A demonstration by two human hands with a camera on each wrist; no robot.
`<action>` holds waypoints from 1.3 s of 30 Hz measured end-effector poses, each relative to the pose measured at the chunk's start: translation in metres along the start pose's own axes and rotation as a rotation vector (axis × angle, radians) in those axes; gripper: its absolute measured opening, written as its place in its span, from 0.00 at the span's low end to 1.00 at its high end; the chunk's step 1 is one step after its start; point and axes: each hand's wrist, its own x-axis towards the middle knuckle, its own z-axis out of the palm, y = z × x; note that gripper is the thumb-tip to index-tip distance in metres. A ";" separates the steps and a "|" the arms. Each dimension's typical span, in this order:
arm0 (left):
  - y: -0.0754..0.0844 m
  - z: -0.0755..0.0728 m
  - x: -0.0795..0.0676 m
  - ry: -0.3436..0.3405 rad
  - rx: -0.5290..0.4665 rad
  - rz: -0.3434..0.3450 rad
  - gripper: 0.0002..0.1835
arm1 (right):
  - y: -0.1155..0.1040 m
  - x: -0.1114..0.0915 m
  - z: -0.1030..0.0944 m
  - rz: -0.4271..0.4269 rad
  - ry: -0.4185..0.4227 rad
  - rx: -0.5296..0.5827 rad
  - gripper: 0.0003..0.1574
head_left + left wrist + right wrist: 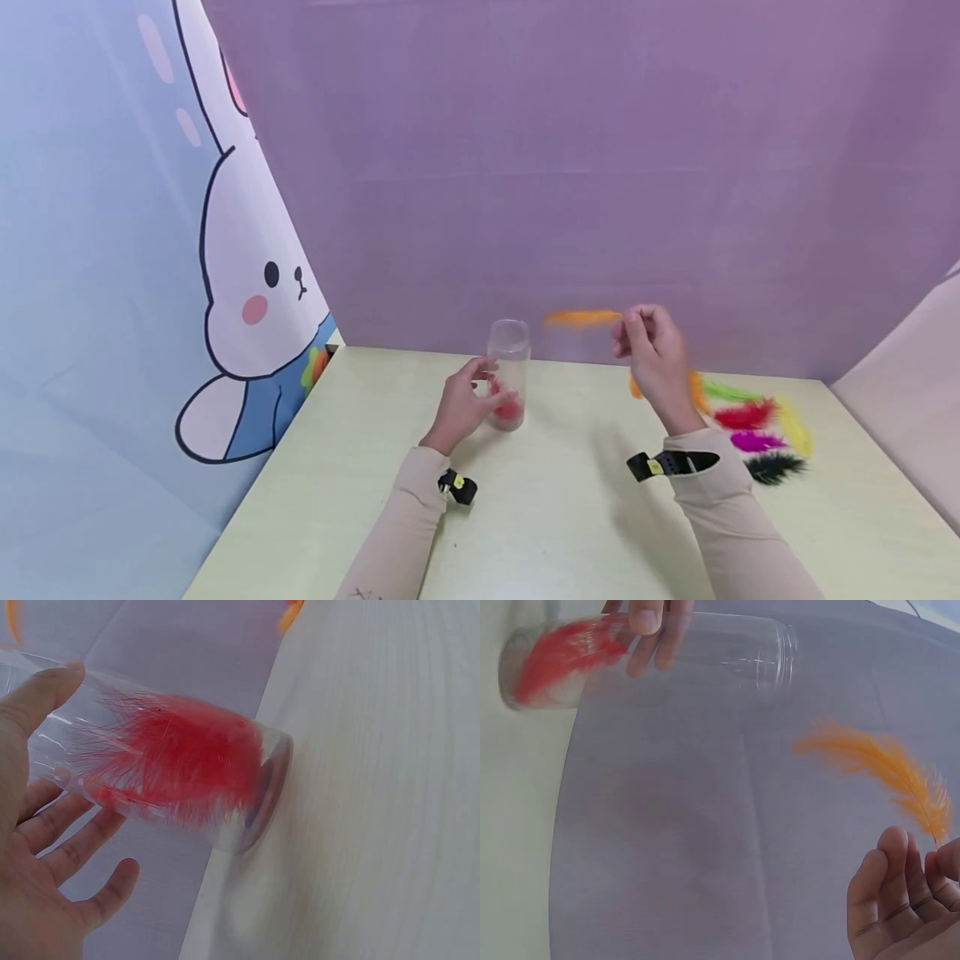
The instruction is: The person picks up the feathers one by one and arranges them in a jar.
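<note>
A clear, tall jar (pixel 513 367) stands upright on the table, its open mouth at the top. Inside, near the bottom, lies a red feather (pixel 187 754). My left hand (pixel 467 404) holds the jar from its left side, thumb on the near side and fingers round the back. An orange feather (pixel 583 317) is pinched by its quill between the thumb and fingertips of my right hand (pixel 654 358). It hangs in the air to the right of the jar's mouth and points toward it, apart from the glass-like wall (pixel 727 664).
Loose feathers lie on the table's right side: green (pixel 731 392), red (pixel 746 415), yellow (pixel 793 429), magenta (pixel 756 442) and black (pixel 776 468), with orange partly behind my right hand. A purple backdrop (pixel 585 167) rises at the table's back edge; a rabbit-printed cloth (pixel 247 250) hangs left.
</note>
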 end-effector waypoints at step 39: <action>0.002 0.000 0.000 -0.017 0.003 -0.024 0.32 | -0.014 0.017 0.038 0.040 -0.155 -0.025 0.17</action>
